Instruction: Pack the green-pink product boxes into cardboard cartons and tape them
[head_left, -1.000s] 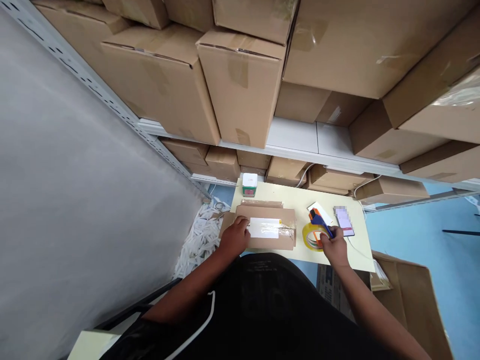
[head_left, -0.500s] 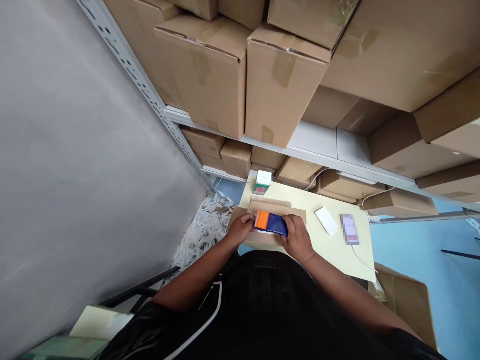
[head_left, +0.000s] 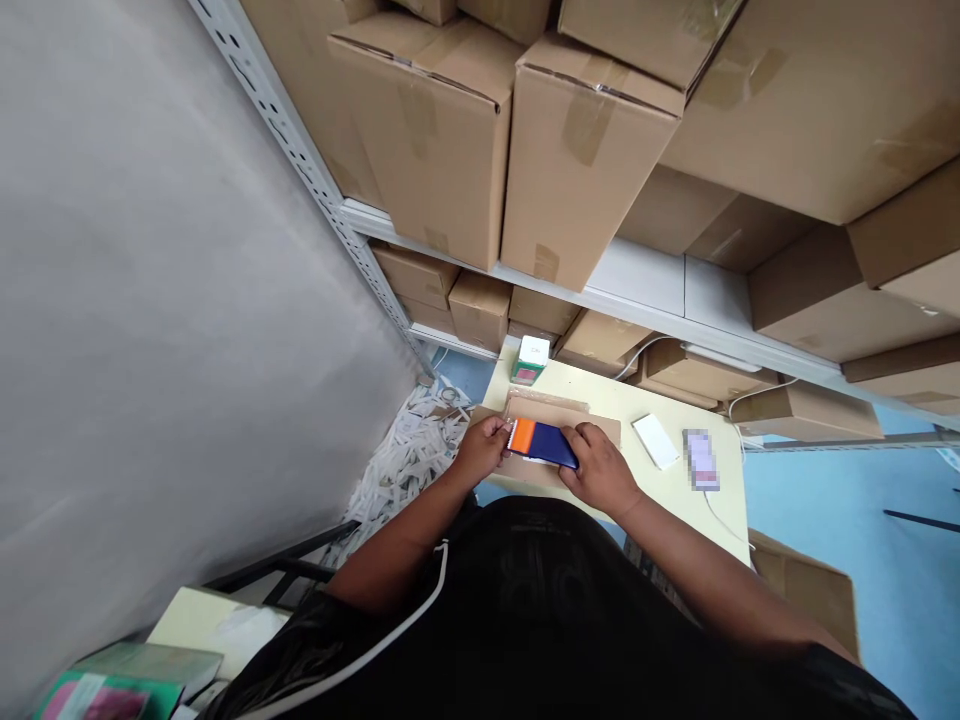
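Note:
A flat blue and orange packet (head_left: pixel 553 446) is held level between my two hands, over a flattened piece of brown cardboard (head_left: pixel 600 428) on the pale table. My left hand (head_left: pixel 481 450) is closed in a pinch at the packet's orange end, where a white, jagged-looking strip shows. Around the blue end, my right hand (head_left: pixel 602 474) grips with thumb and fingers. What the packet contains is hidden.
A white and green box (head_left: pixel 531 360) stands at the table's back left. A white box (head_left: pixel 655 441) and a phone with a cable (head_left: pixel 701 460) lie to the right. Shelves of cardboard cartons (head_left: pixel 585 170) overhang the table; white paper strips (head_left: pixel 397 460) heap up on the left floor.
The packet stays in both hands and has turned slightly, with more of the white strip at its orange end showing. The camera view has shifted a little.

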